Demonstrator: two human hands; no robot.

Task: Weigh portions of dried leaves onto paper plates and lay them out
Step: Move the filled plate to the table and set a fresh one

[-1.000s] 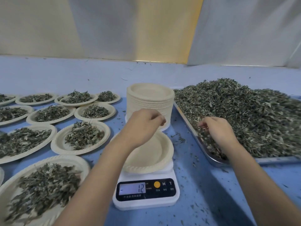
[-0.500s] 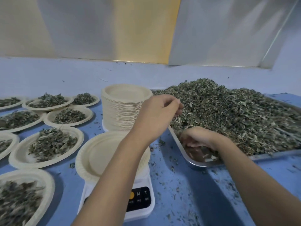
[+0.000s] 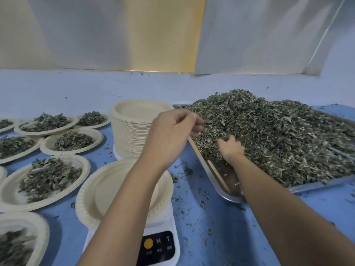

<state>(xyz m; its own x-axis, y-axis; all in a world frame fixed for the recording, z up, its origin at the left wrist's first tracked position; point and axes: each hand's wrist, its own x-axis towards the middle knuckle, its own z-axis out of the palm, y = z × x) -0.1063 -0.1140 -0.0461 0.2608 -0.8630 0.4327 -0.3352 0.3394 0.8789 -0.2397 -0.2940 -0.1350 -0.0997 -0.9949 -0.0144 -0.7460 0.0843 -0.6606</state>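
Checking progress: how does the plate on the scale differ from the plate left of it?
The scale plate is empty; the left plate holds dried leaves. The scale plate sits raised on the scale; the left plate lies on the blue table. Both are round paper plates.

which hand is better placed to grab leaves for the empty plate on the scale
Right. The right hand is buried in the leaf pile on the tray, fingers among the leaves. The left hand only hovers at the pile's near edge, curled, though nearer the empty plate.
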